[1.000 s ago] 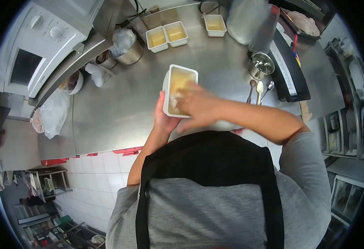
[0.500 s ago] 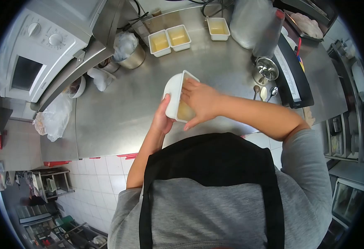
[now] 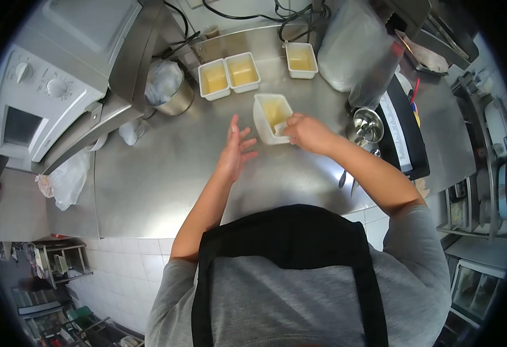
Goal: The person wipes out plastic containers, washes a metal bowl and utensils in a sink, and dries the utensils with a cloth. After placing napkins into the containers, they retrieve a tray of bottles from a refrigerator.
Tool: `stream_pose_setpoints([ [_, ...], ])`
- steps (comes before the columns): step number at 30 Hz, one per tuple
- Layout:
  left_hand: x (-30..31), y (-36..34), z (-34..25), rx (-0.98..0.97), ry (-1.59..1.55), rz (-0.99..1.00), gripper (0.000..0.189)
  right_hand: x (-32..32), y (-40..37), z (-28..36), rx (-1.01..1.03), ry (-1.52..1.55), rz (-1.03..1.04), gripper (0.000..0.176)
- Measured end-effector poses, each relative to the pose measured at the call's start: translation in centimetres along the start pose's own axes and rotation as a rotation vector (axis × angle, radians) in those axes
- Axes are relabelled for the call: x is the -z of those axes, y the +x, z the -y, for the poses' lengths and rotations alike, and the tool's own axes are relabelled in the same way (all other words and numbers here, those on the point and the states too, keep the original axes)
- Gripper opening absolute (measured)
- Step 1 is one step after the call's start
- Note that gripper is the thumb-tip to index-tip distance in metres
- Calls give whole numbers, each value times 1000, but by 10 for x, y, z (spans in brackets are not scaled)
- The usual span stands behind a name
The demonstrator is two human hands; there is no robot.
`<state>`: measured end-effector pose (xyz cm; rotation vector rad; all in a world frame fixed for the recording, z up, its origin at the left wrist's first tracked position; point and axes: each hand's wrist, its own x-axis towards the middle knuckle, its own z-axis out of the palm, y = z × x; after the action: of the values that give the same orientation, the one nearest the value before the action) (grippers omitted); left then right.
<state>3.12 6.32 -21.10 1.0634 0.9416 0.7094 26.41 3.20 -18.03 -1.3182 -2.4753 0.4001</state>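
Observation:
A white rectangular tub (image 3: 259, 118) with a yellowish inside stands on the steel counter, a little tilted in view. My right hand (image 3: 308, 133) is at its right rim, fingers pinched around the rim or a small pale piece there; which one is hard to tell. To the left of the tub, my left hand (image 3: 237, 151) is held with fingers spread and nothing in it. Behind are two similar tubs side by side, the left one (image 3: 214, 80) and the right one (image 3: 243, 72), and a third tub (image 3: 301, 60) apart from them, all yellowish inside.
On the right are a metal cup (image 3: 366, 126), spoons, a black tray (image 3: 418, 168) and clear plastic bags (image 3: 349, 46). At the left, a metal pot (image 3: 178, 101) holds a bag beside a white appliance (image 3: 57, 87). Cables hang at the back wall.
The tub has gone from tilted in my left hand to resting on the counter. My left hand has let go and opened; my right hand has moved right to the rim. The view has shifted.

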Motion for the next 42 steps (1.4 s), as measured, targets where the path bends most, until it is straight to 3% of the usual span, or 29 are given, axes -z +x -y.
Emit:
stream_pose_setpoints([
  [2, 2, 6, -1, -44, 5, 17, 75, 7, 10, -11, 41, 24, 55, 31],
  [5, 14, 8, 1, -88, 4, -13, 76, 42, 35, -19, -93, 32, -270, 50],
  [7, 24, 3, 4, -116, 8, -77, 74, 60, 62, -71, -229, -167, -359, 60],
  [9, 28, -5, 0, -158, 22, -169, 70, 70, 83, -114, -443, -363, -86, 59],
  [14, 32, -19, -19, -220, 16, -208, 73, 20, 99, -180, -706, -475, 139, 30],
  [17, 33, -24, -31, -247, -26, -174, 73, 44, 91, -128, -609, -511, 36, 21],
  [19, 29, -23, -40, -266, -129, -66, 74, 72, 72, -60, -352, -533, -33, 20],
  [21, 15, -17, -47, -284, -286, 115, 75, 60, 55, -21, 82, -388, -291, 22],
  [24, -10, -10, -38, -240, -598, 209, 75, 53, 39, 44, 335, -77, -125, 26],
  [25, -12, -14, -32, -224, -560, 240, 75, 47, 35, 59, 406, -25, -49, 30],
  [28, -14, -36, -15, -167, -553, 327, 74, 47, 22, 102, 481, 138, 115, 46],
  [34, -13, -72, -13, -15, -800, 400, 70, 59, 49, 113, 207, 79, 310, 83],
  [35, -10, -74, -14, -60, -739, 343, 70, 46, 49, 108, 249, 79, 233, 93],
  [37, -2, -78, -13, -142, -620, 231, 71, 37, 39, 107, 305, -45, 180, 97],
  [41, 8, -93, -14, -97, -582, 178, 68, 27, 8, 131, 408, -306, 92, 94],
  [42, 12, -92, -7, -103, -572, 191, 69, 24, 1, 139, 423, -208, 142, 90],
])
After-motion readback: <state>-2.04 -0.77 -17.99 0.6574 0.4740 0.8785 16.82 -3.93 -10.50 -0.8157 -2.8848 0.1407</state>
